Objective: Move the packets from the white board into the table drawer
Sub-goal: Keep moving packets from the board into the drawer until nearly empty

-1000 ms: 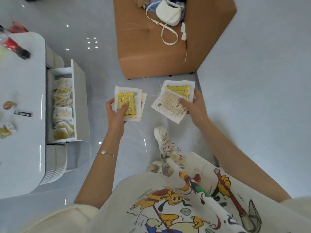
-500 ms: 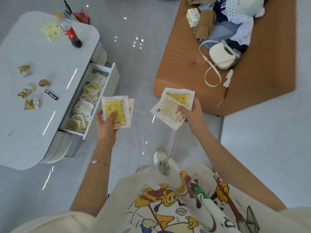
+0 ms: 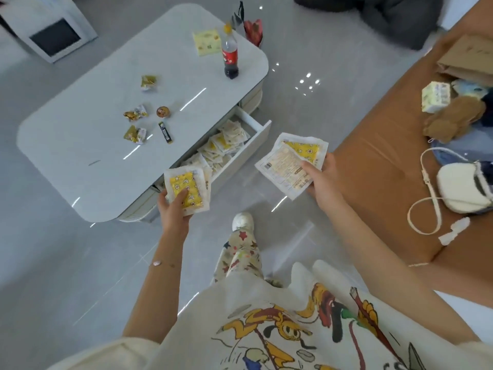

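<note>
My left hand grips a small stack of white packets with yellow printed centres, held over the near end of the open table drawer. My right hand holds more of the same packets, one face down showing printed text, to the right of the drawer above the floor. The drawer is pulled out from the white table and holds several packets. No white board is in view.
On the tabletop stand a cola bottle, a yellow packet, several snack wrappers and a small dark stick. A brown sofa with a white bag and plush toys lies right. My foot is on the grey floor.
The view has swung so the table and drawer now lie ahead, closer to my hands. My left hand with its packets has come over the drawer's near end. Both hands keep their packets.
</note>
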### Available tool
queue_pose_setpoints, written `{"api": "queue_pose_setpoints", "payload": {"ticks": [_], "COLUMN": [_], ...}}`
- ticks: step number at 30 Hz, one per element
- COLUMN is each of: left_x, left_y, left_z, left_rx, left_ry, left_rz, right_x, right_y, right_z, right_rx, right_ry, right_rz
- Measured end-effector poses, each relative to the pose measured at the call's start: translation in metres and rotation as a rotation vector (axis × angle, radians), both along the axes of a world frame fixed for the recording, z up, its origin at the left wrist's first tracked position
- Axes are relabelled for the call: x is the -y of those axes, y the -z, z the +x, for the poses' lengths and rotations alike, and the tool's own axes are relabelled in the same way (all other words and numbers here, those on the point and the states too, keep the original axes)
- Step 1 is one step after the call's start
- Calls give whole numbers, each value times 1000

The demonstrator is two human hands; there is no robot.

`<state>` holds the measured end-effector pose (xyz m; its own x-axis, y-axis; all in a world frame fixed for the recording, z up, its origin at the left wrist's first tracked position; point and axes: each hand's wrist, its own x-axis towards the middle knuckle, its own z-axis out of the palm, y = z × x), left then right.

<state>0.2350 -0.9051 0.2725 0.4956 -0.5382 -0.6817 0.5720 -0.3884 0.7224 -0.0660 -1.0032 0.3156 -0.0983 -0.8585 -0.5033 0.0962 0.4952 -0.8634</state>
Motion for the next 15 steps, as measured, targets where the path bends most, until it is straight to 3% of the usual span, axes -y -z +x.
{"api": "queue_pose_setpoints", "payload": {"ticks": [6, 15], "left_x": [48, 101], "left_y": [11, 49], "left_z": [52, 63], "left_rx": [29, -70], "left_ry": [-81, -134], "left_rz": [49, 138], "right_x": [80, 174], "right_y": [13, 60], "right_z": [55, 104], "right_rx": [12, -73], "right_ry": [-47, -201], "right_rz": [37, 138]}}
